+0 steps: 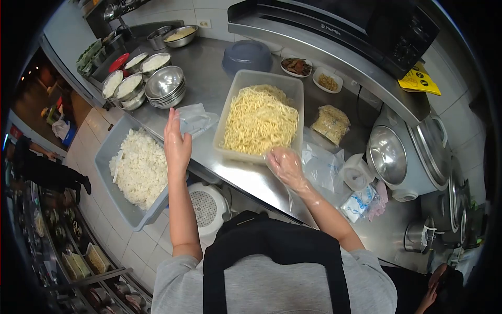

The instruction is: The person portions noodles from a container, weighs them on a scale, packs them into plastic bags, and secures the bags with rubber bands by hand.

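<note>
A rectangular plastic container [222,137] heaped with yellow noodles [261,118] stands on the steel counter before me. My right hand [285,165], in a clear plastic glove, is curled closed at the container's near right corner. What its fingers hold, if anything, is hidden. My left hand [178,142] is raised with its fingers stretched out, and holds nothing. It is between a grey-blue tub [116,194] of white rice [137,170] and a clear plastic bag [196,119] on the counter.
Stacked steel bowls [166,86] and bowls of white food are at the back left. To the right are a bag of noodles [331,124], plastic sheets [321,165] and a large cooker [413,152]. A steel shelf [314,44] overhangs the counter. Another person [42,162] stands far left.
</note>
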Action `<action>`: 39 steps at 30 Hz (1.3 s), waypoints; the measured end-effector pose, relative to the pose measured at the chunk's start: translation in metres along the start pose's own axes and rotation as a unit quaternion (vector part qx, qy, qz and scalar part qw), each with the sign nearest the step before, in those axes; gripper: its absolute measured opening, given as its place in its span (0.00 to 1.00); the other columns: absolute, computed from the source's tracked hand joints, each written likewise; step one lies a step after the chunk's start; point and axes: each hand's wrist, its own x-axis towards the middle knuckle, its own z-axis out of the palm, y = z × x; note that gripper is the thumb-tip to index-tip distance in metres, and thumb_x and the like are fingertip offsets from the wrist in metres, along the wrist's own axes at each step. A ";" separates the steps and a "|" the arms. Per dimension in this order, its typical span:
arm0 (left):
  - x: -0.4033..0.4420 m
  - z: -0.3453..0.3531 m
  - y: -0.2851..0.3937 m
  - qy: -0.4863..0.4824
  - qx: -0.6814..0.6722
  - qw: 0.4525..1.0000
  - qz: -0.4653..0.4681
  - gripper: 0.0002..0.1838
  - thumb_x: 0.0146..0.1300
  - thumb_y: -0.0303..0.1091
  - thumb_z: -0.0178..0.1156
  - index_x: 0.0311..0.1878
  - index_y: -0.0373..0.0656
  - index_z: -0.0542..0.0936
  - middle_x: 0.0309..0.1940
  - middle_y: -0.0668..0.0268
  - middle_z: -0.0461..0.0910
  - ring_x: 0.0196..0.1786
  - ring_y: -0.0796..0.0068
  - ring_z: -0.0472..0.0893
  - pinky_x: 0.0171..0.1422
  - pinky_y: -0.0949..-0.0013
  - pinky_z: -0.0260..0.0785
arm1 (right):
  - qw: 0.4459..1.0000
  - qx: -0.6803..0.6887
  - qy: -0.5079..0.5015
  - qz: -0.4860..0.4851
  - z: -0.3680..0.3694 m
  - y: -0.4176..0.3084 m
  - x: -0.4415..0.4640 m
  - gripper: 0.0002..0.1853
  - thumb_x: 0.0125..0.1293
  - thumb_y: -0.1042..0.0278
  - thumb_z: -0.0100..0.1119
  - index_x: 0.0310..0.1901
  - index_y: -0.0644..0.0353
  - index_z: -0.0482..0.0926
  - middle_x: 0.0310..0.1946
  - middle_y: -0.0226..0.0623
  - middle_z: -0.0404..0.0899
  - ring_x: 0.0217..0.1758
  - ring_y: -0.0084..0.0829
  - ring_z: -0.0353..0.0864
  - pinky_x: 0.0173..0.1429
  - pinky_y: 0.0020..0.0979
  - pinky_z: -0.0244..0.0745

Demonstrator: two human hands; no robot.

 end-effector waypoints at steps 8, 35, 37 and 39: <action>0.005 -0.022 -0.006 -0.012 -0.034 0.999 -0.005 0.30 0.48 0.19 0.47 0.61 0.34 0.65 0.66 0.55 0.59 0.65 0.56 0.62 0.67 0.63 0.55 | 0.983 -0.130 -0.061 0.111 -0.005 0.009 0.069 0.44 0.54 0.56 0.62 0.69 0.48 0.47 0.67 0.57 0.45 0.70 0.48 0.49 0.70 0.43 0.49; 0.026 -0.026 -0.016 -0.073 -0.144 0.986 -0.031 0.30 0.49 0.20 0.47 0.61 0.36 0.67 0.65 0.57 0.61 0.62 0.59 0.67 0.57 0.69 0.63 | 0.898 -0.367 -0.236 -0.053 0.026 -0.074 0.105 0.43 0.45 0.58 0.68 0.63 0.58 0.60 0.60 0.58 0.60 0.65 0.48 0.61 0.67 0.40 0.60; 0.027 -0.023 -0.017 -0.093 -0.154 0.982 -0.055 0.30 0.49 0.20 0.47 0.61 0.36 0.67 0.65 0.57 0.61 0.62 0.59 0.67 0.55 0.70 0.64 | 0.923 -0.300 -0.242 -0.025 0.041 -0.028 0.121 0.40 0.46 0.62 0.67 0.63 0.57 0.61 0.60 0.56 0.62 0.65 0.46 0.62 0.67 0.40 0.60; 0.029 -0.016 -0.027 -0.041 -0.087 0.994 0.046 0.30 0.49 0.19 0.47 0.61 0.37 0.67 0.65 0.58 0.61 0.60 0.61 0.68 0.50 0.71 0.66 | 0.940 -0.235 -0.247 -0.004 0.031 -0.001 0.143 0.37 0.47 0.66 0.65 0.62 0.56 0.63 0.59 0.54 0.64 0.65 0.45 0.62 0.66 0.39 0.60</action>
